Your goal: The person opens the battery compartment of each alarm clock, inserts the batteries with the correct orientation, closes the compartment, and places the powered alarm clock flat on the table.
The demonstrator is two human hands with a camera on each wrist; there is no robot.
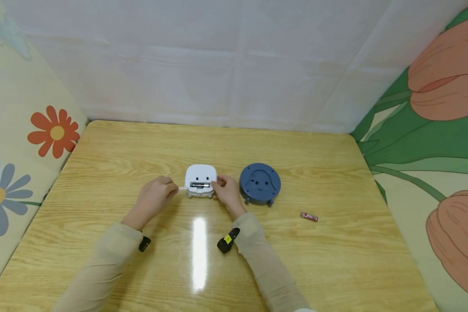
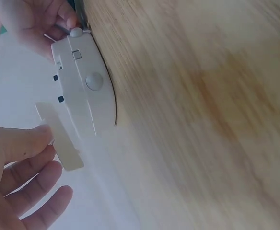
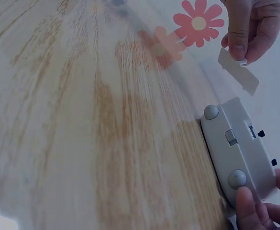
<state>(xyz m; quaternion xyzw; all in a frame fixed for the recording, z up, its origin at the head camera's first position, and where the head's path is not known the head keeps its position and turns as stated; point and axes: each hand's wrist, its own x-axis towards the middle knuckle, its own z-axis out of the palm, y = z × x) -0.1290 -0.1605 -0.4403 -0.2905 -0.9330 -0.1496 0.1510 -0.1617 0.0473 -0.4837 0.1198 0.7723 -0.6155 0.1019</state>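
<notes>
A white battery-powered device with small round feet and two black knobs lies on the table, its battery compartment uncovered. One battery shows inside the compartment. My left hand pinches a thin white battery cover between thumb and index finger, just left of the device and apart from it in the left wrist view. The other fingers of that hand are loosely bent. At the device's right end, my right hand grips its edge, thumb and fingers on opposite sides in the right wrist view.
A round navy-blue device with two feet lies just right of my right hand. Farther right, a loose red-and-silver battery rests on the wooden table. A white cloth hangs behind the table's far edge.
</notes>
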